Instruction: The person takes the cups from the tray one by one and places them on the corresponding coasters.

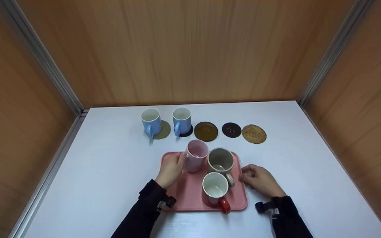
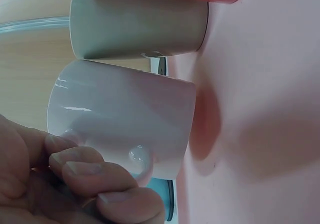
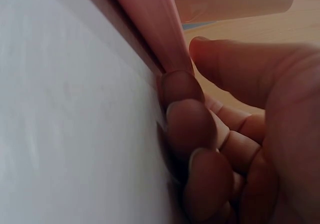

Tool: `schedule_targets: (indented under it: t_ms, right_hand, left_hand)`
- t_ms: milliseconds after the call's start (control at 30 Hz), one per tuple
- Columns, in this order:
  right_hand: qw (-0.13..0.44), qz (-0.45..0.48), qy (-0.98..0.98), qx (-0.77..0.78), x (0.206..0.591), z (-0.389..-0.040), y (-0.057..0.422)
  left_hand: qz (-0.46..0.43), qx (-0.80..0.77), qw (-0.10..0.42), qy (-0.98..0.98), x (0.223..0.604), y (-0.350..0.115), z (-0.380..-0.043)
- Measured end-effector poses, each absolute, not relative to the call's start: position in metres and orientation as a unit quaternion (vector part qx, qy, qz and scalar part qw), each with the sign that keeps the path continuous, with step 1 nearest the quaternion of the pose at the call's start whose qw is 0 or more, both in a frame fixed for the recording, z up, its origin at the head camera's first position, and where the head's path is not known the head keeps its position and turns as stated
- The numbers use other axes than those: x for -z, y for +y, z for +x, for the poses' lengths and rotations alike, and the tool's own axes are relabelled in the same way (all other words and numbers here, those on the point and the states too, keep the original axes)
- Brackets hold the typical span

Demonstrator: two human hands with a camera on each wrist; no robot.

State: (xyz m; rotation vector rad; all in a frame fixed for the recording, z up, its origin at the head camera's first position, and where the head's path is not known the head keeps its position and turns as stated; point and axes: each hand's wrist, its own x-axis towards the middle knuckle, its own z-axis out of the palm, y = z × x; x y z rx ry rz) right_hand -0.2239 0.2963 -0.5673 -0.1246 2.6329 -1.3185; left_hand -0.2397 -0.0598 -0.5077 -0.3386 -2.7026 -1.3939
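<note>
My left hand [image 1: 170, 169] grips the handle of a pink mug [image 1: 196, 158] over the back part of a pink tray [image 1: 190, 195]. In the left wrist view the pink mug [image 2: 125, 114] leans a little, its base close over the tray with a shadow beside it. Fingers curl round the handle, partly hiding it. A grey-beige mug [image 1: 220, 160] stands on the tray to the right. In front of that is a mug, white inside, with a red handle [image 1: 224, 205]. At the tray's right edge, my right hand [image 1: 260, 179] pinches the rim [image 3: 170, 44] between thumb and curled fingers.
Beyond the tray, two blue mugs stand at the back left: one [image 1: 151, 123] partly over an olive coaster [image 1: 165, 130], the other [image 1: 182, 119] on a dark coaster [image 1: 189, 133]. Rightward lie a brown coaster [image 1: 206, 131], a dark brown one [image 1: 232, 130] and a woven one [image 1: 254, 134]. Wooden panels enclose the white table [image 1: 104, 165].
</note>
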Motion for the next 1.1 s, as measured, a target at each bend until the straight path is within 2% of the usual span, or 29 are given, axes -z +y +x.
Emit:
schedule_targets:
  t_ms: [333, 600, 1100]
  right_hand:
    - [0.094, -0.032, 0.891, 0.443, 0.568, -0.224, 0.296]
    - [0.1, -0.021, 0.889, 0.446, 0.568, -0.224, 0.296]
    - [0.103, -0.029, 0.882, 0.46, 0.567, -0.224, 0.295]
  left_hand:
    - [-0.089, 0.437, 0.037, -0.894, 0.507, -0.058, -0.247]
    - [-0.05, 0.444, -0.026, -0.894, 0.5, -0.051, -0.255]
    - [-0.049, 0.522, -0.002, -0.852, 0.488, -0.034, -0.285]
